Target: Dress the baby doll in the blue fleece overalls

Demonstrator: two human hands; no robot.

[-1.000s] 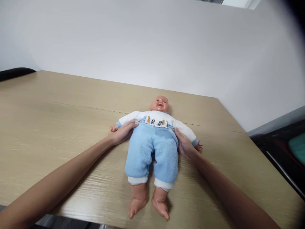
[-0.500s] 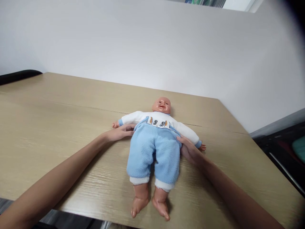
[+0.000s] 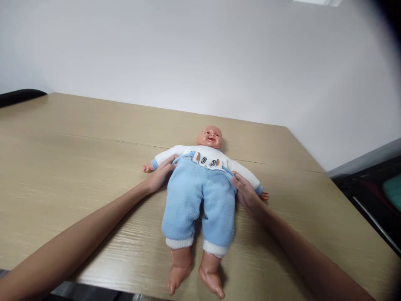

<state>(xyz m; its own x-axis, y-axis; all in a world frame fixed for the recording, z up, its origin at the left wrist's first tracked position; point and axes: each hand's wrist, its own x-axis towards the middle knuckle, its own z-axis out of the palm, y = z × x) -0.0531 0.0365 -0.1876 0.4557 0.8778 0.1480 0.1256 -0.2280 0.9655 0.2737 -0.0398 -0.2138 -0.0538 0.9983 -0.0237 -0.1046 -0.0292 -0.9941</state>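
Note:
A baby doll (image 3: 209, 138) lies on its back on a wooden table (image 3: 78, 150), head away from me, bare feet toward me. It wears a white long-sleeved top and fluffy light blue trousers (image 3: 200, 200). My left hand (image 3: 160, 175) grips the trousers' waist at the doll's left-hand side, fingers curled into the fabric. On the other side my right hand (image 3: 246, 192) pinches the waist, just below the doll's white sleeve.
A white wall runs behind the table. The edge of a dark chair back (image 3: 19, 96) shows at the far left. To the right of the table stands a dark unit (image 3: 372, 200) with a teal object on it.
The trousers' waist has come a little lower on the doll's body and the doll has slid slightly toward me. Both hands have stayed at the waistband.

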